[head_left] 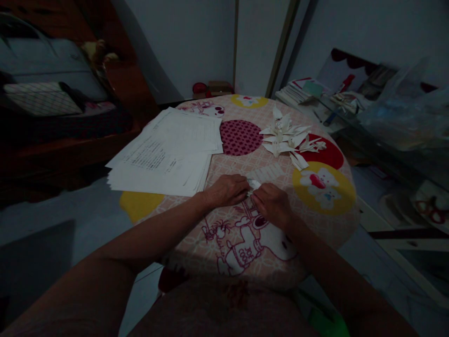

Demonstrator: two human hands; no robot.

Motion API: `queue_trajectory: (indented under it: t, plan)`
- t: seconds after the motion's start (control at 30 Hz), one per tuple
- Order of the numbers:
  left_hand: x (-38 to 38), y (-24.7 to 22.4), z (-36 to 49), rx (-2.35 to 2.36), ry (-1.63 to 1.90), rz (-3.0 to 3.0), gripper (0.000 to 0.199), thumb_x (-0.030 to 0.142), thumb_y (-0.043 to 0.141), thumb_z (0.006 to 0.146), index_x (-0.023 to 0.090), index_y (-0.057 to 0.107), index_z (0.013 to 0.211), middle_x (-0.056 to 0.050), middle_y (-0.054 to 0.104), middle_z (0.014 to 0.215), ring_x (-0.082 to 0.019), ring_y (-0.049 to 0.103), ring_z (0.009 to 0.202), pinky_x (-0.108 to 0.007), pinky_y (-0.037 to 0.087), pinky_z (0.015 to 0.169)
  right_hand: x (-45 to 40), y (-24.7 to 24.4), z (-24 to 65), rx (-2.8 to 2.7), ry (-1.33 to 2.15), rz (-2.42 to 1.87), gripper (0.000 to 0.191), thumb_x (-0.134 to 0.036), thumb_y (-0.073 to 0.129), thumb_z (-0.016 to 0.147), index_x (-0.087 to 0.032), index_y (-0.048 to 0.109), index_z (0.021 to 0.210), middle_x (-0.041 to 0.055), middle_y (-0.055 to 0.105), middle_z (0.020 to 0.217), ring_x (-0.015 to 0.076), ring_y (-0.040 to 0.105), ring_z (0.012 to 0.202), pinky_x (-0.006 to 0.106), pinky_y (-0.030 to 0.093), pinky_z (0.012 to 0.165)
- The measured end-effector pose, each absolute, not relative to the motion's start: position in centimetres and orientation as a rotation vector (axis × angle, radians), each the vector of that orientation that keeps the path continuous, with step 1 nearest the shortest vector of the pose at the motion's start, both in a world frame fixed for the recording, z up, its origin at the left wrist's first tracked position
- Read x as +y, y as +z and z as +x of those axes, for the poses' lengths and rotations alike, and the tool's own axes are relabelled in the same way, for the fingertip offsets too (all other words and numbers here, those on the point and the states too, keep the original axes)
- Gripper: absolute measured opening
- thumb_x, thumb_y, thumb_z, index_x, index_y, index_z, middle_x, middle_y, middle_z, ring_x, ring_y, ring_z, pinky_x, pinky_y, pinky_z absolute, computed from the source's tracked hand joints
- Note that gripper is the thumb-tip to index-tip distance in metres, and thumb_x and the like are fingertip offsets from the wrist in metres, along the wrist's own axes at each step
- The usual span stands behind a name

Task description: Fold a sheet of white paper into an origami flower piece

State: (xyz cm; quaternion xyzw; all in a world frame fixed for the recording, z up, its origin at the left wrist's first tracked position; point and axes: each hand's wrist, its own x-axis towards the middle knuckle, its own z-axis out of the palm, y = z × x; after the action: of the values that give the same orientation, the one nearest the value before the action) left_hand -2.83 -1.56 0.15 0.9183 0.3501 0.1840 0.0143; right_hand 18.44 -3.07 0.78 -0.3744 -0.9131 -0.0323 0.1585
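A small piece of white paper (254, 185) is pinched between my two hands over the middle of the round table. My left hand (229, 189) has its fingers closed on the paper's left side, and my right hand (271, 201) grips its right side. Fingers cover much of the paper, so its exact shape is hard to make out. Just beyond the hands, a pale strip of lined paper (268, 172) lies flat. Several folded white paper flowers (284, 133) with pointed petals are heaped farther back on the right.
A thick stack of printed sheets (164, 154) covers the table's left side. The patterned tablecloth (196, 224) reaches the round edge. To the right stands a glass-topped cabinet (345, 119) with papers and a plastic bag (396, 112). Bags (52, 65) rest on a wooden seat at left.
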Motion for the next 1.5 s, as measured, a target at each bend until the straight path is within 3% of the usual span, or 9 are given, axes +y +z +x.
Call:
queue_trajectory:
  t: [0.3,0.7,0.9,1.5]
  plan:
    - [-1.6,0.4,-3.0,0.995,0.578,2.932,0.028,0.030,0.043,0.097,0.016,0.067,0.096,-0.007,0.068,0.088,-0.018,0.062,0.081,-0.028,0.049,0.072,-3.0,0.5,18.4,-2.583,-0.110,-1.066,0.021,-0.021,0.054,0.094,-0.016,0.068,0.078,0.0080,0.067,0.084,0.0194,0.055,0.080,0.031,0.038,0.071]
    - [-1.6,0.1,-3.1,0.949,0.596,3.016,0.024,0.026,0.044,0.097,0.015,0.066,0.101,-0.007,0.068,0.089,-0.017,0.062,0.081,-0.029,0.050,0.072,-3.1,0.8,18.5,-2.619,-0.100,-1.053,0.016,-0.023,0.057,0.093,-0.015,0.069,0.086,0.0093,0.068,0.087,0.0206,0.057,0.081,0.032,0.040,0.070]
    - [-1.3,-0.1,-3.1,1.014,0.588,2.957,0.025,0.030,0.044,0.097,0.016,0.065,0.093,-0.006,0.066,0.083,-0.016,0.061,0.076,-0.028,0.048,0.067,-2.9,0.6,18.4,-2.621,-0.124,-1.032,0.024,-0.018,0.050,0.095,-0.016,0.067,0.078,0.0070,0.066,0.081,0.0178,0.054,0.074,0.031,0.037,0.066]
    - [-1.4,-0.2,-3.0,1.087,0.639,2.852,0.025,0.032,0.046,0.093,0.017,0.065,0.099,-0.006,0.067,0.086,-0.017,0.063,0.081,-0.027,0.048,0.071,-2.7,0.7,17.9,-2.546,-0.128,-1.095,0.030,-0.019,0.046,0.097,-0.017,0.065,0.074,0.0077,0.067,0.076,0.0175,0.054,0.070,0.031,0.033,0.065]
